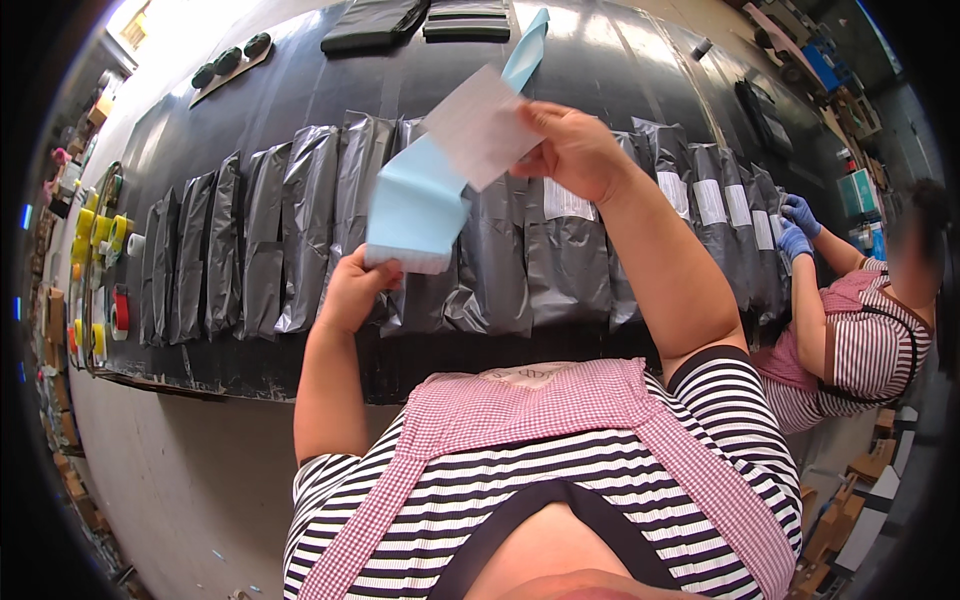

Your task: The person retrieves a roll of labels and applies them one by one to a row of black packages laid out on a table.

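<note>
Right hand (575, 150) pinches white rectangular paper label (478, 125), apparently half peeled, up-right of left hand (355, 285), which grips light-blue fanfold backing stack (415, 205); blue strip trails upward over grey plastic mailer bags (495, 260).

Black table (620, 70) — grey concrete floor (190, 480)

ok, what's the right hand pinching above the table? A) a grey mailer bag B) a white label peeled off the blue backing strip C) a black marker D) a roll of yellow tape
B: the right hand pinches a white label by its edge, while the left hand holds the blue backing stack above the grey mailer bags.
</note>
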### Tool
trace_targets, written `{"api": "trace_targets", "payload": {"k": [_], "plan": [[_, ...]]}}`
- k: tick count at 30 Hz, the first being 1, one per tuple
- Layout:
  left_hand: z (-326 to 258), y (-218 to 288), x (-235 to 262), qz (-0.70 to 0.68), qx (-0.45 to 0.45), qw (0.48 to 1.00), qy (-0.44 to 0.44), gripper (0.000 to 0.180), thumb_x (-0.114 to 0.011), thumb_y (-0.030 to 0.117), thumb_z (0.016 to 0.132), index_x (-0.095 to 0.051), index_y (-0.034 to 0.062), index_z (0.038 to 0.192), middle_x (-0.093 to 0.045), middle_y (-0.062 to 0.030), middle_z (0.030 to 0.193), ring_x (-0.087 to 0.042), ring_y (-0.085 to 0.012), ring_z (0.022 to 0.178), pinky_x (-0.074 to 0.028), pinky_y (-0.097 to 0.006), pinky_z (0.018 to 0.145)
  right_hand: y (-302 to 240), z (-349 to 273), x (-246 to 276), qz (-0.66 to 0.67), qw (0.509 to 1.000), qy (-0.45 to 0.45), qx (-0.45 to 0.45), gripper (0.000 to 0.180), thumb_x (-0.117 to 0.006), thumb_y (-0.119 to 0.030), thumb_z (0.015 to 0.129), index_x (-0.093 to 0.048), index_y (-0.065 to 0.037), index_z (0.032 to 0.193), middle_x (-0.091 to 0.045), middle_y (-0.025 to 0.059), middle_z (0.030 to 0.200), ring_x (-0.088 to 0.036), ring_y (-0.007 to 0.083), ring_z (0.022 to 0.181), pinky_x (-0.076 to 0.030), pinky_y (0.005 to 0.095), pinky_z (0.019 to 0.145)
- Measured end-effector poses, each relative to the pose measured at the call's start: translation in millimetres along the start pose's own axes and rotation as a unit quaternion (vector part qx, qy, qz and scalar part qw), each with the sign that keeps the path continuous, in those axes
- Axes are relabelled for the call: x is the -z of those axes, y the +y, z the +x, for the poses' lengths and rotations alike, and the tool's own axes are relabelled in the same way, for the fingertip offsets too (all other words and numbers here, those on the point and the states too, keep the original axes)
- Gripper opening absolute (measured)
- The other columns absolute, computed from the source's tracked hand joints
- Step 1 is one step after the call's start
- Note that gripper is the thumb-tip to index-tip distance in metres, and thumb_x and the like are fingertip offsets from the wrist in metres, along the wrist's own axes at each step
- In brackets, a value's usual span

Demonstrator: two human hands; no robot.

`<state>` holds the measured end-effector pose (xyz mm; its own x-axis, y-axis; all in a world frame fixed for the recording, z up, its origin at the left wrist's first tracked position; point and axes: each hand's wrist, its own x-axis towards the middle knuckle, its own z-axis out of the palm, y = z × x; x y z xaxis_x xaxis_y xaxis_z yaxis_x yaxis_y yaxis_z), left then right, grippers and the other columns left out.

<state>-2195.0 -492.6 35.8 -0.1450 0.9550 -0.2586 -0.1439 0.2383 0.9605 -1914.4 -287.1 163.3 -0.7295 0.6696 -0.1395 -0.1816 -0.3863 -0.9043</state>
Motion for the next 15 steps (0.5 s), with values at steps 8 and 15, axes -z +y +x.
{"api": "trace_targets", "payload": {"k": [8,15], "plan": [[37,15,97,-0.448,-0.274,0.832,0.178,0.033,-0.061,0.020,0.099,-0.057,-0.0041,0.122,-0.066,-0.0153,0.115,-0.067,-0.0249,0.104,-0.059,-0.031,0.088,116,7,28,-0.458,0.797,0.141,0.368,0.035,-0.066,-0.002,0.091,-0.066,-0.007,0.125,-0.058,0.0149,0.138,-0.054,0.0317,0.130,-0.045,0.0391,0.108],[25,19,86,-0.397,-0.251,0.845,0.256,0.038,-0.060,0.021,0.100,-0.051,-0.0028,0.130,-0.063,-0.0136,0.120,-0.065,-0.0236,0.105,-0.058,-0.031,0.089,159,14,43,-0.585,0.734,0.088,0.334,0.039,-0.073,-0.007,0.083,-0.069,-0.011,0.122,-0.055,0.0130,0.142,-0.044,0.0343,0.138,-0.040,0.0417,0.112]]}}
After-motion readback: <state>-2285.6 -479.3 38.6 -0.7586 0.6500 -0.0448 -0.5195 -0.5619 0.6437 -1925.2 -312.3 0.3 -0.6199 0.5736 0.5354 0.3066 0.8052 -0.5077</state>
